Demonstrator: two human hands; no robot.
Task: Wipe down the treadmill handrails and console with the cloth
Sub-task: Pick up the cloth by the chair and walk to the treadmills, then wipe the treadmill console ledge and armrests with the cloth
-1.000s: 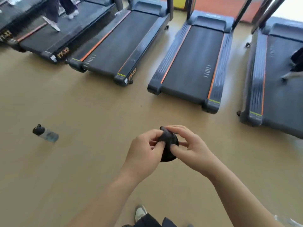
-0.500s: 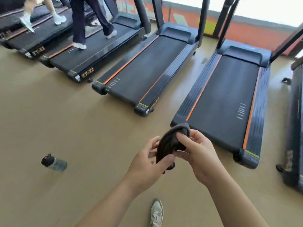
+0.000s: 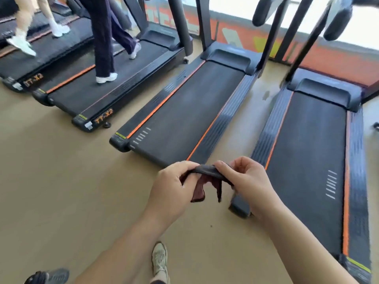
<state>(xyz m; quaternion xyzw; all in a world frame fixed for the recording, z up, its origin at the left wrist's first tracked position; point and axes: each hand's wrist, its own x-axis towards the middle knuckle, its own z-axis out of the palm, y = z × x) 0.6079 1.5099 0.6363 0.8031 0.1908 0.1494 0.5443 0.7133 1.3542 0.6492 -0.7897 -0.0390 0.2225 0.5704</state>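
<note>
A small dark cloth (image 3: 207,177) is stretched between my two hands above the tan floor. My left hand (image 3: 172,191) pinches its left end and my right hand (image 3: 246,183) pinches its right end; loose folds hang below. Two empty black treadmills lie ahead: one (image 3: 184,113) in the middle and one (image 3: 311,156) at the right. The padded ends of handrails (image 3: 336,23) show at the top right, far above my hands. No console is in view.
Two people walk on the treadmills at the top left (image 3: 106,37). My shoe (image 3: 160,261) is on the floor below my hands, and another shoe (image 3: 47,276) sits at the bottom left edge. An orange wall base (image 3: 328,58) runs behind the machines.
The view has tilted up and moved closer to the treadmills. My hands have drawn apart and pulled the balled cloth out into a strip. The bottle on the floor has left the view.
</note>
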